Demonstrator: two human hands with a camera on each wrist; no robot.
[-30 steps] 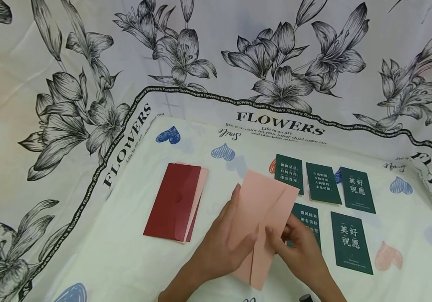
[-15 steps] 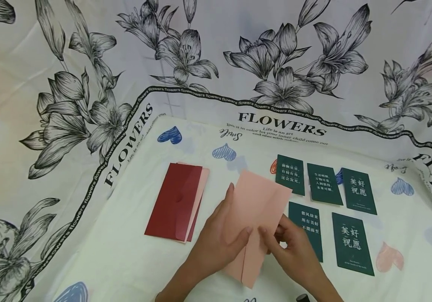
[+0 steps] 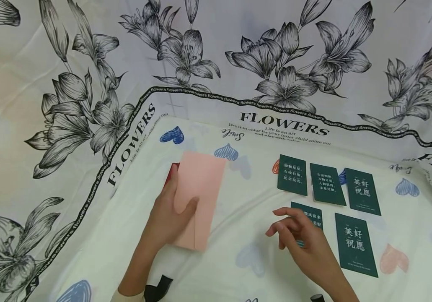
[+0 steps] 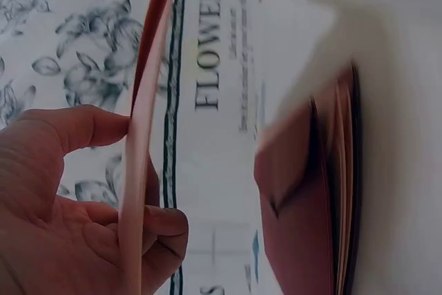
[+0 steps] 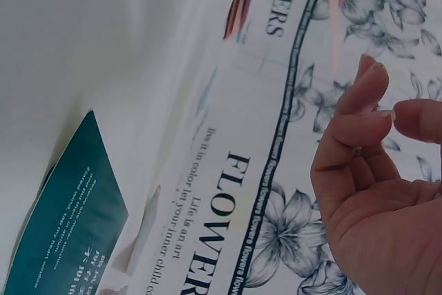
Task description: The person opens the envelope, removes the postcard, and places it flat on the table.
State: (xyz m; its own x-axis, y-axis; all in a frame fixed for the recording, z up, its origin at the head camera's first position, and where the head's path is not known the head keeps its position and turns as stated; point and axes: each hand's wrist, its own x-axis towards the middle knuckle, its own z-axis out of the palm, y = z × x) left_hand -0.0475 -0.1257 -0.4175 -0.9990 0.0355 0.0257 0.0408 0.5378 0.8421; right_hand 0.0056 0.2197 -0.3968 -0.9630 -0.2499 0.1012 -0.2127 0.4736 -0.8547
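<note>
My left hand [image 3: 170,216] grips a pink envelope [image 3: 206,188] by its left edge, thumb across the front face and fingers behind. In the left wrist view the envelope [image 4: 141,143] stands edge-on above a stack of red and pink envelopes [image 4: 304,219]. From the head, that stack is mostly hidden behind the held envelope; only a dark red corner [image 3: 172,170] shows. My right hand [image 3: 306,239] hovers with nothing in it, fingers loosely bent, overlapping one of the green cards [image 3: 315,214] in the head view.
Several dark green cards [image 3: 355,243] with white lettering lie in two rows at the right. The white cloth [image 3: 246,218] has printed hearts and a black lettered border. A small black object [image 3: 317,298] shows at the bottom edge.
My left hand has carried the pink envelope leftward over the envelope stack. My right hand has let go of the envelope and stays at the right, near the cards.
</note>
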